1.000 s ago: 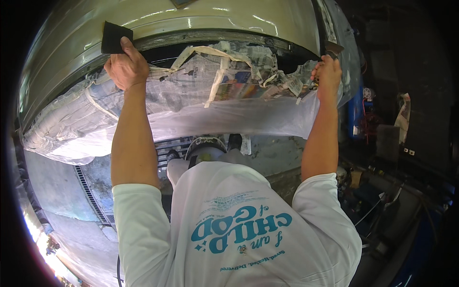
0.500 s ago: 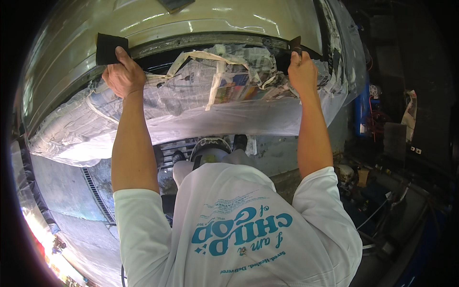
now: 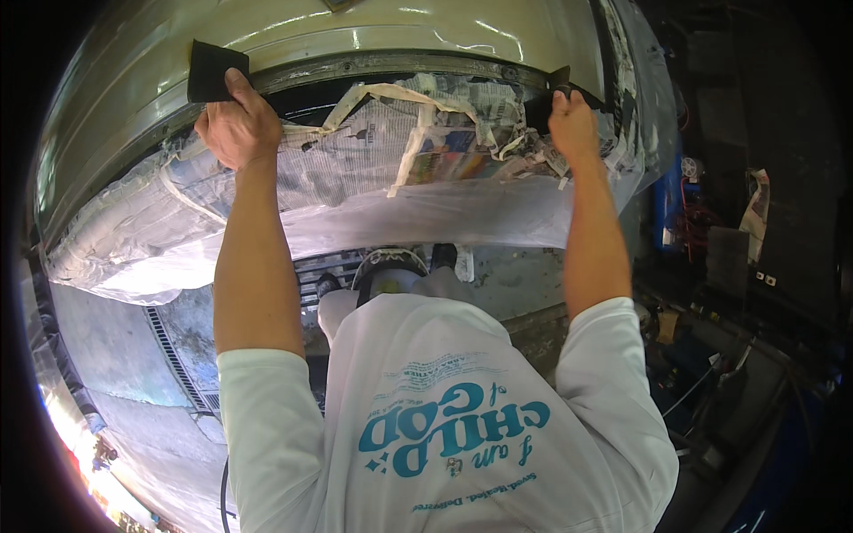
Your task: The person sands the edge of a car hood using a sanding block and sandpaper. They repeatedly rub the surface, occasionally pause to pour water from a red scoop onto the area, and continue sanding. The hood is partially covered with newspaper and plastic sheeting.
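My left hand (image 3: 240, 124) pinches the lower right corner of a black square sheet (image 3: 216, 71), thumb on top. The sheet looks like sandpaper and stands out over the edge of a glossy, greenish-beige vehicle panel (image 3: 426, 35). At the right end of that edge, my right hand (image 3: 574, 124) is closed on a small dark brown flat piece (image 3: 559, 78), its tip pointing up. I cannot make out its kind. Between the hands runs a grey, worn-looking rim (image 3: 355, 67). Below it, newspaper masking (image 3: 329, 169) with loose cream tape (image 3: 369, 91) covers the area.
Clear plastic sheeting (image 3: 400, 218) hangs from the masking in front of my legs. A drain grate (image 3: 173, 355) crosses the concrete floor at left. On the right are a blue upright piece (image 3: 668, 209), red hoses (image 3: 697, 218) and dark clutter (image 3: 693, 364).
The view has shifted slightly. Both hands sit a little farther right in the picture, and the black sheet is somewhat higher. Each hand keeps its hold.
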{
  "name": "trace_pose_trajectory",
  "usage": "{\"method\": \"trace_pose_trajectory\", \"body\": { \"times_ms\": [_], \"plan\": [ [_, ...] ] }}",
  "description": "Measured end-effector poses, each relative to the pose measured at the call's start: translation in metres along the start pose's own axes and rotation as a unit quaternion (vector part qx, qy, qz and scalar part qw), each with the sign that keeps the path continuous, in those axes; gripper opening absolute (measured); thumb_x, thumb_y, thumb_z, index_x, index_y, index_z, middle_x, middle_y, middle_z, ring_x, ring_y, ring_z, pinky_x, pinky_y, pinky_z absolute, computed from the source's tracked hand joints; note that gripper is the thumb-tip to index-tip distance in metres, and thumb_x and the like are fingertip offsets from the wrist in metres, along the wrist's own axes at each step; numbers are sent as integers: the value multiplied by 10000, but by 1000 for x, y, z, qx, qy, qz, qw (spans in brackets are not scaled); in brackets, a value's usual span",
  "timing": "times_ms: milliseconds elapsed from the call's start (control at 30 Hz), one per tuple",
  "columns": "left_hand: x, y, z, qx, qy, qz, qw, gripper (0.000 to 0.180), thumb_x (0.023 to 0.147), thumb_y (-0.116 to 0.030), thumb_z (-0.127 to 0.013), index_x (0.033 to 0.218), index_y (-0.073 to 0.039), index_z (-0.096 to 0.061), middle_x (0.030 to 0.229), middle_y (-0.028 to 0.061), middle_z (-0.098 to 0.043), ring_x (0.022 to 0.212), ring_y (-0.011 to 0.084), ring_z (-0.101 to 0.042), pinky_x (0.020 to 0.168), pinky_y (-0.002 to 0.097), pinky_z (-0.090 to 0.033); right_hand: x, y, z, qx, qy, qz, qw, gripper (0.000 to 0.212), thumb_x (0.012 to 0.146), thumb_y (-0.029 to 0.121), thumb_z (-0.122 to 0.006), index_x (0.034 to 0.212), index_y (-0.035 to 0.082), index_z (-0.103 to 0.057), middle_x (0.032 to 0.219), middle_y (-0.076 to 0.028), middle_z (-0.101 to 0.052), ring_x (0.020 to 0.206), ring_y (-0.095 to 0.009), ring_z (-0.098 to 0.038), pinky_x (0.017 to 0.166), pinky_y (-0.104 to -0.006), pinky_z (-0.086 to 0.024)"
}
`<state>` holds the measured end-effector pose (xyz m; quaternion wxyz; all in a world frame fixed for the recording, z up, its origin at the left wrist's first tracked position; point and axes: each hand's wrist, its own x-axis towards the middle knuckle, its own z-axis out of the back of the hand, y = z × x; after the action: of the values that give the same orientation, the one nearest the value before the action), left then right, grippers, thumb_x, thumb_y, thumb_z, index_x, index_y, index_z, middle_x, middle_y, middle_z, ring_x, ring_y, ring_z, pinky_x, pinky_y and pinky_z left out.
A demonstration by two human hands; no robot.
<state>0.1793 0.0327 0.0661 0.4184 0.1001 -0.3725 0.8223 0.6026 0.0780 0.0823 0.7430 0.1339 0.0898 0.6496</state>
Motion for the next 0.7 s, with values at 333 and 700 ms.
{"method": "trace_pose_trajectory", "body": {
  "times_ms": [333,700],
  "plan": [
    [3,-3,4,15,23,31,999,524,1039,-435,-374,1049,-39,-716,1031,158,-730,1038,331,-633,1021,409,-374,-11,3,13,23,-52,2,998,376,1012,339,-488,1032,-27,-575,912,-317,-671,938,-519,-633,831,-562,-474],
    [0,-4,2,15,-8,-31,999,507,1041,-404,-373,1019,-36,-721,940,158,-737,980,339,-650,995,409,-396,-8,33,-8,-35,-15,-65,997,410,1000,349,-480,1129,-26,-585,997,-345,-677,1008,-540,-631,911,-566,-492]
  ]
}}
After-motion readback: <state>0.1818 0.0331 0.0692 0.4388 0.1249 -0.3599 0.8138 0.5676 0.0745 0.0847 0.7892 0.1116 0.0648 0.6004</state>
